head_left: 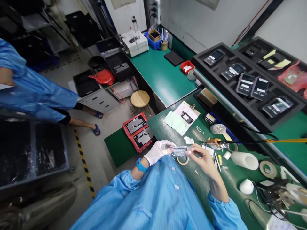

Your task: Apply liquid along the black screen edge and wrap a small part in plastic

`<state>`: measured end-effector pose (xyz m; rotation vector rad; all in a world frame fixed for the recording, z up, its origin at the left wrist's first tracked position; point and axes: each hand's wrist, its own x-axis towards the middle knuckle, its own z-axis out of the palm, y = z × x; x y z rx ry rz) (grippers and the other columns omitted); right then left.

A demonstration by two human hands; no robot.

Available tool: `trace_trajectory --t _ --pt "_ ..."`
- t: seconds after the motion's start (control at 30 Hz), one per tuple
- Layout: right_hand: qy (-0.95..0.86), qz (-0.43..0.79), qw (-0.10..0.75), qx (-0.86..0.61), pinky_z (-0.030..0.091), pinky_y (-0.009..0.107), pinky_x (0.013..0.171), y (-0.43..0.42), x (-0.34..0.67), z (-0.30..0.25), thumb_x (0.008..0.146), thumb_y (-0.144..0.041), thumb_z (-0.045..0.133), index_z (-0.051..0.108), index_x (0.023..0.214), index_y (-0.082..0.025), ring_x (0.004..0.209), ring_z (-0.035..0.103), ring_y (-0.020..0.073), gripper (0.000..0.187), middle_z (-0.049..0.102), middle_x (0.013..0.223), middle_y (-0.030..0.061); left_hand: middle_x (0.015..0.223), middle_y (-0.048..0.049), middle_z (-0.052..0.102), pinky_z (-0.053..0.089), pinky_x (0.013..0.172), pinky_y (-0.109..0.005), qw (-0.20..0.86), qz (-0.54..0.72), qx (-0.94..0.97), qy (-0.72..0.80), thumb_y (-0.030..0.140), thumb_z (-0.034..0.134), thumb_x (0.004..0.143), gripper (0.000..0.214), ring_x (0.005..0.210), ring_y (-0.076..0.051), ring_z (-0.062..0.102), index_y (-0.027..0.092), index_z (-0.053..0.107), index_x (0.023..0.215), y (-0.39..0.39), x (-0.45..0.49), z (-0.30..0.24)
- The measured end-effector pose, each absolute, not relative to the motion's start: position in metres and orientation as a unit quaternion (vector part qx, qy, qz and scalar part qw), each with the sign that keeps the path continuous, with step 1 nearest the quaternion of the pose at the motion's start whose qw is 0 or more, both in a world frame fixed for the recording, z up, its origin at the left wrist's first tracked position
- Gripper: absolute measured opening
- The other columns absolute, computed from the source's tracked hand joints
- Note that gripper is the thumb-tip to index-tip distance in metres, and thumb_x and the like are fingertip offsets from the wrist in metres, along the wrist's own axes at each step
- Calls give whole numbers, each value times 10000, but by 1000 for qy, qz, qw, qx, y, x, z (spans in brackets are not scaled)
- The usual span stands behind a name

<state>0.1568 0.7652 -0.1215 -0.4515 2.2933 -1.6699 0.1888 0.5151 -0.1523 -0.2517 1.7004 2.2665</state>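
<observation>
Between my two hands, in front of my chest, is a small flat rectangular piece with a clear, shiny film (179, 152); its exact kind is hard to make out. My left hand (157, 152), in a white glove with bare fingertips and a blue wrist strap, pinches its left end. The bare fingers of my right hand (200, 156) are closed on its right end. Just below it, a roll of tape (182, 160) lies on the green bench. A crumpled white tissue (189, 140) sits a little beyond my right hand.
A red tray (139, 131) with flat grey parts stands at the bench's left edge. Black foam trays (249, 80) with handheld devices fill the right shelf. A clipboard (183, 118), a white roll (244, 160) and tools lie nearby. A person in blue (35, 86) stands at left.
</observation>
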Motion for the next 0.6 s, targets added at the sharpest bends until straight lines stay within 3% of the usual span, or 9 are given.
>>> trace_trajectory --t 0.1,0.27,0.43,0.6 --pt "793 -587 118 -114 531 322 661 767 169 -131 916 -709 842 823 775 -233 731 661 206 497 732 798 57 862 -94 855 621 705 -309 157 794 -127 573 484 1033 595 416 732 -198 735 172 857 808 520 190 -160" --pt "781 -619 76 -32 603 333 703 777 178 -145 832 -796 868 805 755 -229 822 737 236 575 810 928 98 783 -54 806 624 728 -320 154 808 -172 542 505 1080 533 507 694 -181 714 168 817 805 523 184 -172" --pt "751 -653 48 83 647 390 723 795 174 -172 771 -819 892 778 826 -233 745 737 254 599 779 770 74 709 -10 733 569 678 -284 132 826 -242 492 464 1098 501 541 636 -139 662 157 780 812 515 181 -198" --pt "721 -667 58 183 605 397 621 788 150 -223 441 -985 900 713 747 -235 583 666 224 832 719 643 47 624 26 640 501 583 -247 139 831 -279 461 414 1107 454 557 557 -97 595 160 675 699 510 190 -226"
